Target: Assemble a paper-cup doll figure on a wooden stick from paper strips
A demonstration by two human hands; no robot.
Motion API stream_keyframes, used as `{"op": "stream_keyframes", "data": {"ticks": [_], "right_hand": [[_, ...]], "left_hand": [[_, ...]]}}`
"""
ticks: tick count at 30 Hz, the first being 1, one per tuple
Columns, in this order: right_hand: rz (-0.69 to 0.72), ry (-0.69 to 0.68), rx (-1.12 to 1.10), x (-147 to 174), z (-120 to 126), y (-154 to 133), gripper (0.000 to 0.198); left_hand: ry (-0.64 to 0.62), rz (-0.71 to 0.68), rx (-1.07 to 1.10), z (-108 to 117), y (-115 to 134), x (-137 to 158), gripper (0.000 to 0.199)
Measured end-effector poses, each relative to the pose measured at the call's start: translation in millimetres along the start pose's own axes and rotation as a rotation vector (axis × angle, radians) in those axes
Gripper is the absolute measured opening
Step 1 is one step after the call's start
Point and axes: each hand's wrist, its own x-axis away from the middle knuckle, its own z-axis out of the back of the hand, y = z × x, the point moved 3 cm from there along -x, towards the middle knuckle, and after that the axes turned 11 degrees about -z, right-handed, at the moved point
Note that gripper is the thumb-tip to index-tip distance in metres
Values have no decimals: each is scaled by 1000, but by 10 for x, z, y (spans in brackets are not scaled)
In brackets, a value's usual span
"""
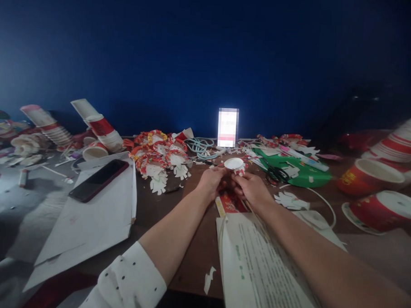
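Between my hands is a small piece of a paper cup (234,164), with a round white face and red-and-white edges. My left hand (212,182) pinches it at the left, thumb and fingers closed near its rim. On its right side, the fingers of my right hand (253,189) are closed on the red-and-white edge. My lower fingers are partly hidden in shadow. Beneath the hands lies a red printed packet (231,205), and a printed sheet (258,270) extends from it towards me under my right forearm.
Red-and-white paper cutouts (158,154) are heaped at left. Black-handled scissors (276,170) lie on a green sheet (313,178). A phone (98,180) rests on white board (96,231). Paper cups (371,177) stand at right; a blurred bright screen (228,127) stands behind.
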Motion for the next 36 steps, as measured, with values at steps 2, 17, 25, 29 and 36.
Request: {"op": "stream_keyframes", "data": {"ticks": [2, 17, 25, 29, 36], "right_hand": [[-23, -23, -74, -6, 16, -8, 28], [-148, -127, -207, -68, 43, 15, 28], [-79, -84, -120, -52, 52, 9, 30], [-84, -86, -139, -64, 48, 11, 31], [-116, -78, -157, -61, 47, 20, 27]], "left_hand": [[19, -13, 28, 2, 14, 12, 19], [40, -20, -87, 24, 17, 6, 17], [-16, 23, -63, -9, 47, 38, 16], [-21, 16, -5, -2, 40, 24, 16], [-40, -28, 34, 19, 2, -17, 18]]}}
